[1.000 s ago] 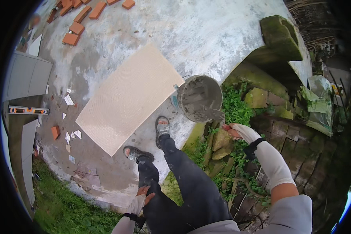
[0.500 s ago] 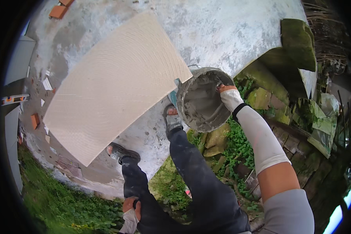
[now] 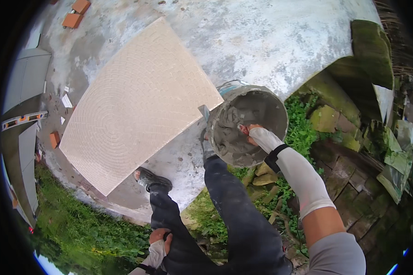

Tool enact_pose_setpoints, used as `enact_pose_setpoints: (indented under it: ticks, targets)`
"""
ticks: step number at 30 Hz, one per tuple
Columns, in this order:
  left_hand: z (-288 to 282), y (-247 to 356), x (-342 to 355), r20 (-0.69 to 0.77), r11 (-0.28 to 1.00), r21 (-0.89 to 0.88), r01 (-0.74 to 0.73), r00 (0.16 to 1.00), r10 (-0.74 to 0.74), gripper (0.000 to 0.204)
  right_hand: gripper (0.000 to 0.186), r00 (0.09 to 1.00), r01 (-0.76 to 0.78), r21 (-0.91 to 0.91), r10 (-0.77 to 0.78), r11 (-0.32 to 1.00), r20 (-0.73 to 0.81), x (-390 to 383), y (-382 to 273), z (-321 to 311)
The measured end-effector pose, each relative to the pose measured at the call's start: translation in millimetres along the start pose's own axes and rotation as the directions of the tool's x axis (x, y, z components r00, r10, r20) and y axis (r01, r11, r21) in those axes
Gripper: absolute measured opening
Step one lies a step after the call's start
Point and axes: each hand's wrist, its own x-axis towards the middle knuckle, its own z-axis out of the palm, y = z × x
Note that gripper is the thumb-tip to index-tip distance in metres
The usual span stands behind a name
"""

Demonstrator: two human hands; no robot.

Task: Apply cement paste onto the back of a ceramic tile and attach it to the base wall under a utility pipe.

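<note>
My right hand (image 3: 253, 132) is inside a mortar-caked bucket (image 3: 284, 117), closed round the reddish handle of what looks like a trowel (image 3: 242, 129). Its blade is hidden in the wet grey mortar (image 3: 227, 133). My left hand (image 3: 160, 240) lies on my left leg near the knee, holding nothing, its fingers partly in view. Left of the bucket is a large beige tile (image 3: 137, 105) with a pattern of curved ridges. One corner of it reaches the bucket's rim, beside a small blue-grey piece (image 3: 204, 111).
Pale concrete (image 3: 261, 36) spreads behind the tile. Orange bricks (image 3: 72, 20) lie at the far left, a spirit level (image 3: 25, 120) and white scraps (image 3: 67, 101) at the left. Mossy stone slabs (image 3: 328, 119) and weeds are on the right, grass (image 3: 73, 220) at the lower left.
My right hand has moved from the bucket's right rim down and left into the mortar. The view has shifted slightly. My left hand stays on my leg.
</note>
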Motion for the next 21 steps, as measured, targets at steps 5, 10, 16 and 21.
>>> enact_pose_setpoints:
  ticks: [5,10,16,21]
  targets:
    - [18.0,-8.1,-7.7,0.201,0.996,0.061,-0.065,0.978,0.052,0.036,0.037,0.975,-0.142,0.490,0.036,0.860,0.219,2.7,-11.3,15.2]
    - [44.3,-8.9,-16.3,0.361,0.985,0.042,-0.167,0.922,0.141,0.050,0.037,0.992,0.021,0.894,-0.124,0.448,0.039,-86.6,6.2,9.8]
    - [33.0,-22.0,-17.0,0.434,0.987,0.099,-0.127,0.898,0.072,0.054,0.049,0.997,0.070,0.952,-0.041,0.299,-0.061,-173.5,-4.1,36.1]
    - [5.5,-30.8,-32.4,0.399,0.999,0.038,-0.010,0.917,-0.006,0.054,0.054,0.956,0.130,0.870,0.174,0.475,-0.237,-262.0,-18.2,41.2]
